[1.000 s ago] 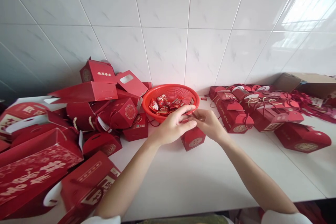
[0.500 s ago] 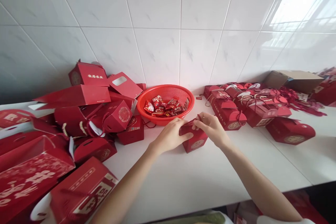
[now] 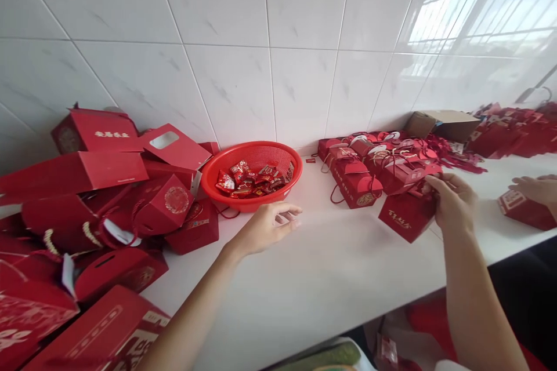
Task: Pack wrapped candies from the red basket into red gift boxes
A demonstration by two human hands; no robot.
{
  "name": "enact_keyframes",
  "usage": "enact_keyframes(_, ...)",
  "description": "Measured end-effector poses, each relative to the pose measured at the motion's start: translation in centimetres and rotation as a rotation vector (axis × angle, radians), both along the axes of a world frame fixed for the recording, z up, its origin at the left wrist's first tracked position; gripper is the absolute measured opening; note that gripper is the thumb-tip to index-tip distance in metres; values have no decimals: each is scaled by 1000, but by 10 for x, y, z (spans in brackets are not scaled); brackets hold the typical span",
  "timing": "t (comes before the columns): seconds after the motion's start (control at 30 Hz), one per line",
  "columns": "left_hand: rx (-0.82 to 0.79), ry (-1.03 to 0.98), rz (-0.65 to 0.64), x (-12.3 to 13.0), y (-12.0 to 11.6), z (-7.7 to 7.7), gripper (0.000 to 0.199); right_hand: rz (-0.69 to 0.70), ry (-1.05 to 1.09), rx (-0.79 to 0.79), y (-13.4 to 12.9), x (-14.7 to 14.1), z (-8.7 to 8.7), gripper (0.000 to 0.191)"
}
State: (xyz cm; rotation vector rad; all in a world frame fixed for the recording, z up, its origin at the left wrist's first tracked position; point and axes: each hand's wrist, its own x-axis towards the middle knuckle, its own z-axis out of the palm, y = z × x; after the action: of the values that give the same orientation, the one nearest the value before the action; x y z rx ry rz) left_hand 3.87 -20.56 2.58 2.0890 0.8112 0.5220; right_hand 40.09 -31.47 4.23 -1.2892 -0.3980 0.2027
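Note:
My right hand [image 3: 455,200] grips the top of a small red gift box [image 3: 408,215] with gold characters on its side. The box is tilted, at the near end of a group of similar red boxes [image 3: 357,182] on the right. My left hand [image 3: 270,225] is held above the white table, palm turned inward and fingers apart, with nothing in it. Just behind that hand stands a red plastic basket [image 3: 208,177] with wrapped candies [image 3: 248,179] in it.
A heap of red boxes [image 3: 113,165] lies on the left. Farther right are a brown carton [image 3: 444,122], dark red tassels [image 3: 456,153] and more red packages [image 3: 513,130]. At the right edge a co-worker's hand [image 3: 537,190] rests on another red box [image 3: 524,208]. A tiled wall stands behind the table.
My right hand has carried the red box from in front of the basket to the right. My left hand has let go of it. The view has turned right, and a co-worker's hand now shows.

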Motion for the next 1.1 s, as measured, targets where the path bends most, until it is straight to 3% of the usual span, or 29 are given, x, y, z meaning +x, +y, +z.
enact_keyframes(0.2, -31, 18, -26, 1, -2, 1, 34, -223, -57, -181, 18, 49, -16, 27)
enact_keyframes(0.37, -46, 26, -61, 3, -6, 1, 32, -306, -158, -289, 28, 66, -20, 26)
enact_keyframes(0.5, -46, 9, -115, 4, -10, 0, 27, -325, -333, -712, 30, 67, -12, 26)
enact_keyframes(0.57, -37, 14, -146, 3, -12, 1, 24, -395, -405, -929, 31, 62, -5, 16)
enact_keyframes(0.63, 14, 26, -192, 3, -17, 5, 23, -539, -496, -916, 34, 50, 4, 5)
enact_keyframes(0.7, 97, 30, -282, 3, -27, 12, 23, -551, -635, -663, 41, 26, 14, 12)
enact_keyframes(0.73, 137, 23, -341, 3, -33, 17, 23, -435, -709, -503, 45, 8, 18, 12)
enact_keyframes(0.8, 184, -6, -463, 4, -49, 27, 25, -31, -805, -219, 58, -40, 23, 10)
enact_keyframes(0.9, 219, -31, -570, 6, -72, 41, 27, 772, -975, -53, 79, -133, 15, 19)
enact_keyframes(1.0, 227, -30, -578, 6, -87, 48, 28, 1417, -1148, 112, 95, -234, -7, 30)
enact_keyframes(1.03, 223, -30, -566, 6, -90, 50, 28, 1550, -1232, 185, 98, -266, -14, 36)
enact_keyframes(1.1, 219, -24, -544, 6, -94, 50, 29, 1656, -1396, 295, 100, -324, -26, 49)
